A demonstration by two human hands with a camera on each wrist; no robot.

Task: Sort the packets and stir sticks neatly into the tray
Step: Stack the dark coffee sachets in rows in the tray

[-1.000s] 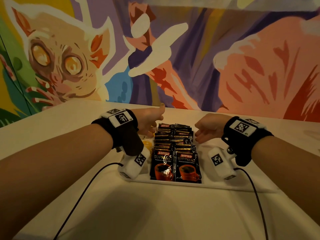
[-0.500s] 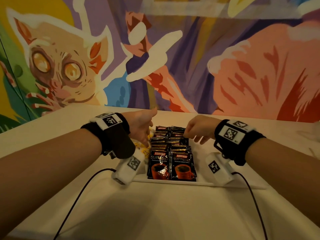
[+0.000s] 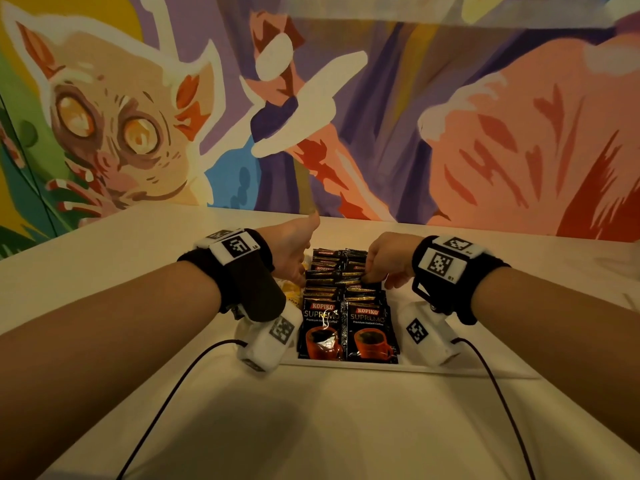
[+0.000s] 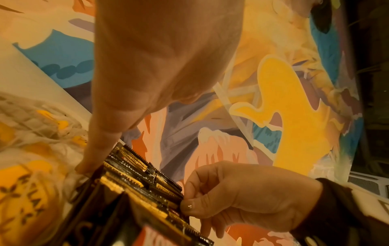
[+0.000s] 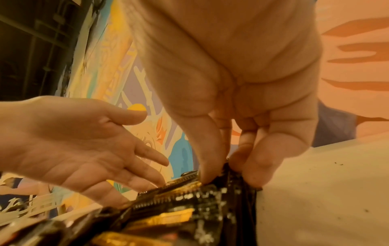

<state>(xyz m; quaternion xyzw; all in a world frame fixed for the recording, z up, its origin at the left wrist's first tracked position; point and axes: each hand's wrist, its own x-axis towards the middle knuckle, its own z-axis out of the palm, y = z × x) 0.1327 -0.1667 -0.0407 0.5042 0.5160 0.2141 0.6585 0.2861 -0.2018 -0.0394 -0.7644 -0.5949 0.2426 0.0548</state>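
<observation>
We see a white tray (image 3: 408,367) on a pale table (image 3: 311,427), its near rim running straight across in front of us and its far end hidden behind the hands. Two rows of dark coffee packets (image 3: 346,299) fill the tray's middle band, overlapping like shingles; the rows run lengthwise away from us, and the front two packets lie face up with the lettering toward us. To the right of the rows the tray floor shows bare white as far as the right wrist camera blocks it, so there is open room on that side. To the left, yellow-and-white packets (image 3: 292,292) sit just beside the dark rows (mostly covered by the left wrist and badly blurred in the left wrist view).

Our right hand (image 3: 389,261) is over the right-hand row, thumb and curled fingers (image 5: 210,166) pinching the serrated top edges of the dark packets. Our left hand (image 3: 291,251) is spread, fingers straight and thumb up, fingertips (image 4: 88,164) touching the left edge of the dark rows and gripping nothing.

We cannot make out any stir sticks. A painted mural (image 3: 311,116) rises right behind the table's far edge.
</observation>
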